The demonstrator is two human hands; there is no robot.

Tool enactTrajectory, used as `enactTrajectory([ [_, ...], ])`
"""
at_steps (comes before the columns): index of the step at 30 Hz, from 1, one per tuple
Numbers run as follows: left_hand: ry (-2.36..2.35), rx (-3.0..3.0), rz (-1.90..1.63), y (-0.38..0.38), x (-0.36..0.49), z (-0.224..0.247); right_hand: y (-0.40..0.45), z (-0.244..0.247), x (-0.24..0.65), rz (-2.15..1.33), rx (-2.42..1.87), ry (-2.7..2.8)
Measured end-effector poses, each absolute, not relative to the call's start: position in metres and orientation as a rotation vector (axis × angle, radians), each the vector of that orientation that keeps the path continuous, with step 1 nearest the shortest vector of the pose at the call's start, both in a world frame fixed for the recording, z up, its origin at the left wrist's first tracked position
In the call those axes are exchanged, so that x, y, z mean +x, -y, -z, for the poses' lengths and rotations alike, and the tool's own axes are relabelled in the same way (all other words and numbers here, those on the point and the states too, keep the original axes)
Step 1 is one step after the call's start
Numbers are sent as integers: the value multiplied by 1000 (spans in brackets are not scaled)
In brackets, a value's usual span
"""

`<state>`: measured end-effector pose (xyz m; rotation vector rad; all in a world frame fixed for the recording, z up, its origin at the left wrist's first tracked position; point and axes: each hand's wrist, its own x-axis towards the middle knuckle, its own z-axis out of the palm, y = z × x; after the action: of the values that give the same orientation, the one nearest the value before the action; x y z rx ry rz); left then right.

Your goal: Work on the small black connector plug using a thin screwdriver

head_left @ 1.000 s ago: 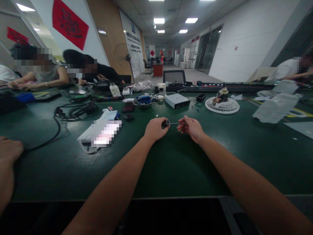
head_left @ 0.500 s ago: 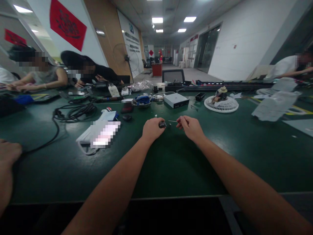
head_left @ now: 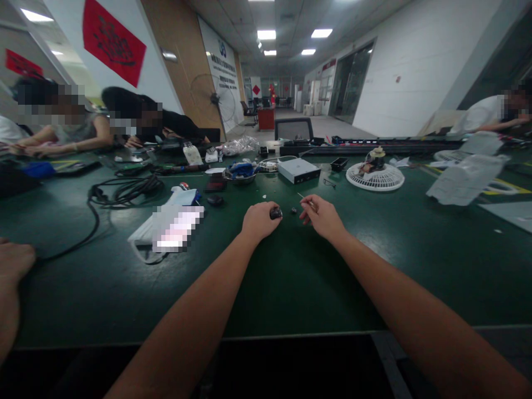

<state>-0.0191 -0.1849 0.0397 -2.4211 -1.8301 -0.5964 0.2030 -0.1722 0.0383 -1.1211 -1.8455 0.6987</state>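
Note:
My left hand (head_left: 260, 219) is closed round a small dark, rounded part (head_left: 275, 213), whose end shows at the thumb and fingertips. In my right hand (head_left: 322, 215) a slim screwdriver (head_left: 311, 205) is pinched, its thin shaft angled up and to the left, apart from the dark part. On the green table between the two hands lies a tiny dark piece (head_left: 293, 210); neither hand visibly touches it. A small white scrap (head_left: 264, 197) rests just beyond my left hand.
Left of me lie a lit phone (head_left: 178, 228), a face mask (head_left: 145, 227), a black mouse (head_left: 215, 200) and coiled cable (head_left: 124, 188). Ahead are a metal drive box (head_left: 298, 170) and a white fan grille (head_left: 375, 177). Another person's hand (head_left: 14, 260) rests at far left.
The screwdriver has swung from pointing level left to pointing up-left, away from the dark part. The tiny piece on the table now sits slightly further right. My left hand has stayed put.

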Motion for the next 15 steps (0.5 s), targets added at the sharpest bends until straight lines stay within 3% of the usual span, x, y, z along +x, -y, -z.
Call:
enactTrajectory([
  [15,1781,-2547,599,188,-15,-41,180,-40,194,-439,-932,2185],
])
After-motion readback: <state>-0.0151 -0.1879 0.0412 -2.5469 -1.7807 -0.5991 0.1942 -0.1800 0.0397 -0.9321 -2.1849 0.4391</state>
